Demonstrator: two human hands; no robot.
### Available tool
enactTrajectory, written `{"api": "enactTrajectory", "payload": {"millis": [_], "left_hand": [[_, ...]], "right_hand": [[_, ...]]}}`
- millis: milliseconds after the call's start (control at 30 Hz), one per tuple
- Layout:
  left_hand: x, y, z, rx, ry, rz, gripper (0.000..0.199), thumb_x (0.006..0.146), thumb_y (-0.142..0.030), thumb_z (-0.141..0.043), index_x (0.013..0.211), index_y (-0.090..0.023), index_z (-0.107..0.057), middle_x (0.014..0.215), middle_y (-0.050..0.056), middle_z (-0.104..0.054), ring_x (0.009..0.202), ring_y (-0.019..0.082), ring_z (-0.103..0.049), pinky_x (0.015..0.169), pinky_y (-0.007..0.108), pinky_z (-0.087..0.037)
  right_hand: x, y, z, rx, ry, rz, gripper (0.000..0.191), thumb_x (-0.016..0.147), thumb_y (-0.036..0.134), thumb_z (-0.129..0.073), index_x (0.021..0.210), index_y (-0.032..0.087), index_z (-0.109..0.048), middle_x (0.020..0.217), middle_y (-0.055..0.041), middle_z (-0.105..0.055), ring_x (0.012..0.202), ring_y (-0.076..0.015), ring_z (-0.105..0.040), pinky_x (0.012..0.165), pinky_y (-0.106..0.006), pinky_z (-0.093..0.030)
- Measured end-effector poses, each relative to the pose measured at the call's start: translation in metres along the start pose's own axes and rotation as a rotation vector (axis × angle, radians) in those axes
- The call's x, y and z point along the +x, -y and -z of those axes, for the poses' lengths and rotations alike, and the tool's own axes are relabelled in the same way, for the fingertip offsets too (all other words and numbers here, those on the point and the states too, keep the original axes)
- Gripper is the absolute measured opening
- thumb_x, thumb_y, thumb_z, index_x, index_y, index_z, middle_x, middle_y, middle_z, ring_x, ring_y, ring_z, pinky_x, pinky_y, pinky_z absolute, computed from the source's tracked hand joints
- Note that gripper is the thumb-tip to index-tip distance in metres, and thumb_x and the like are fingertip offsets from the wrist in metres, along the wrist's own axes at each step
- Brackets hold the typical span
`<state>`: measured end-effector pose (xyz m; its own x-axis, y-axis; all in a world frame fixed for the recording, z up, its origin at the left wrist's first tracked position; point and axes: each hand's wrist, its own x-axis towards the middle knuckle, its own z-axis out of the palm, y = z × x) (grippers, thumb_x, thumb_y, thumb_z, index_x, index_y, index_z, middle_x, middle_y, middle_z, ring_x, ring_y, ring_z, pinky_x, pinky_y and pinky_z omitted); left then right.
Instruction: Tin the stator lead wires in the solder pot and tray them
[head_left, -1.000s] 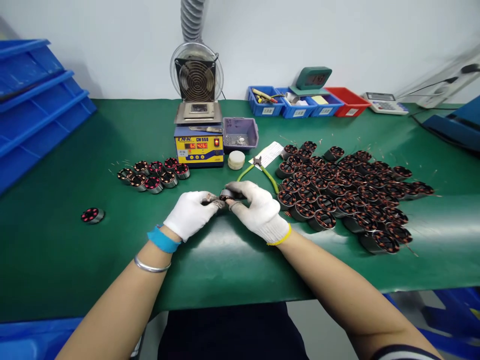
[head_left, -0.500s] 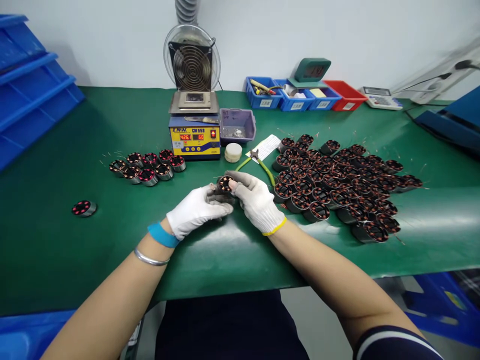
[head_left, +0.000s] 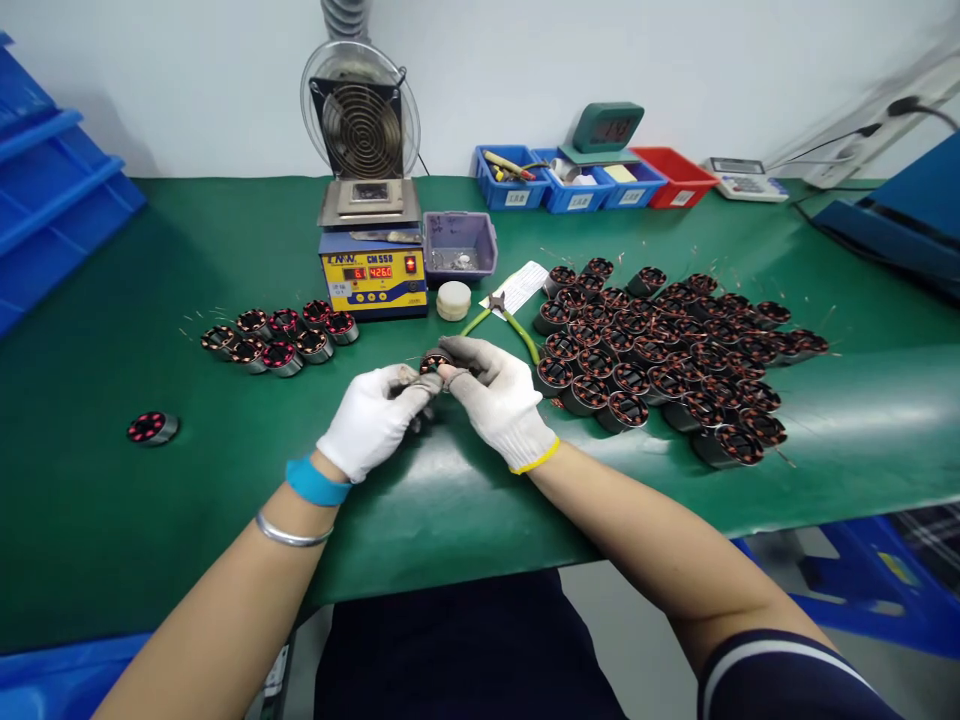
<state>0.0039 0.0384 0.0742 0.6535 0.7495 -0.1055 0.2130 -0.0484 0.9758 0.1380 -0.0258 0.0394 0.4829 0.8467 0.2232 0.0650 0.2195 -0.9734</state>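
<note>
A small motor stator (head_left: pixel 433 363) with copper windings is held up between both gloved hands, over the middle of the bench. My left hand (head_left: pixel 375 415), in a white glove with a blue wristband, pinches its left side with thumb and fingers. My right hand (head_left: pixel 496 395), in a white glove with a yellow cuff, grips it from the right, the thumb tip on its top face. The fingers hide much of the stator. Just beyond the right hand lie green-handled cutting pliers (head_left: pixel 517 328) on a paper slip (head_left: pixel 526 284).
A large group of stators (head_left: pixel 630 378) with loose wire ends stands at right, a smaller group (head_left: pixel 281 358) at left, and one lone stator (head_left: pixel 153 428) farther left. Behind are a solder pot (head_left: pixel 373 280) with a fan, a purple tray (head_left: pixel 486 262), a round white tub (head_left: pixel 453 300) and small bins (head_left: pixel 517 195).
My left thumb and fingers have closed onto the stator, which now shows less of its face. The whole view has shifted slightly, with bench items appearing farther left.
</note>
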Motion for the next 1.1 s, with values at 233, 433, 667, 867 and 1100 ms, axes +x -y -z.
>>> {"api": "enactTrajectory", "payload": {"millis": [233, 433, 667, 867, 1100], "left_hand": [[0.002, 0.003, 0.026, -0.062, -0.357, -0.278, 0.031, 0.076, -0.047, -0.062, 0.079, -0.017, -0.055, 0.070, 0.001, -0.060, 0.056, 0.012, -0.056, 0.047, 0.021, -0.041], [0.000, 0.009, 0.014, 0.400, -0.175, -0.368, 0.018, 0.079, -0.034, -0.058, 0.072, -0.017, -0.058, 0.064, 0.000, -0.057, 0.060, 0.013, -0.053, 0.057, 0.024, -0.043], [-0.005, 0.001, 0.019, 0.069, -0.355, -0.436, 0.017, 0.078, -0.032, -0.057, 0.068, -0.018, -0.053, 0.060, -0.002, -0.053, 0.048, 0.010, -0.048, 0.043, 0.022, -0.036], [-0.004, 0.004, 0.012, 0.225, -0.192, -0.297, 0.018, 0.074, -0.034, -0.059, 0.068, -0.018, -0.057, 0.063, 0.000, -0.058, 0.055, 0.012, -0.052, 0.052, 0.023, -0.042], [-0.004, 0.000, 0.008, 0.285, -0.118, -0.195, 0.020, 0.070, -0.036, -0.062, 0.070, -0.017, -0.060, 0.068, 0.001, -0.063, 0.062, 0.014, -0.056, 0.058, 0.024, -0.046]], "right_hand": [[-0.004, 0.001, 0.001, -0.155, -0.044, 0.107, 0.031, 0.079, 0.030, -0.065, 0.108, 0.018, -0.067, 0.102, -0.0034, -0.069, 0.093, -0.0180, -0.066, 0.090, -0.032, -0.053], [-0.008, 0.009, 0.001, -0.286, 0.007, 0.191, 0.030, 0.079, 0.029, -0.063, 0.106, 0.017, -0.068, 0.102, -0.0040, -0.069, 0.094, -0.0177, -0.065, 0.091, -0.030, -0.053], [-0.004, 0.006, 0.001, -0.195, -0.048, 0.165, 0.027, 0.078, 0.027, -0.066, 0.103, 0.017, -0.068, 0.096, -0.0027, -0.070, 0.088, -0.0163, -0.067, 0.086, -0.028, -0.055], [-0.003, 0.005, 0.001, -0.215, -0.031, 0.160, 0.027, 0.078, 0.026, -0.065, 0.103, 0.016, -0.067, 0.098, -0.0041, -0.069, 0.090, -0.0168, -0.066, 0.088, -0.029, -0.054], [-0.002, 0.004, 0.002, -0.233, -0.040, 0.169, 0.028, 0.078, 0.027, -0.065, 0.104, 0.017, -0.068, 0.097, -0.0035, -0.070, 0.089, -0.0168, -0.066, 0.087, -0.029, -0.054]]}}
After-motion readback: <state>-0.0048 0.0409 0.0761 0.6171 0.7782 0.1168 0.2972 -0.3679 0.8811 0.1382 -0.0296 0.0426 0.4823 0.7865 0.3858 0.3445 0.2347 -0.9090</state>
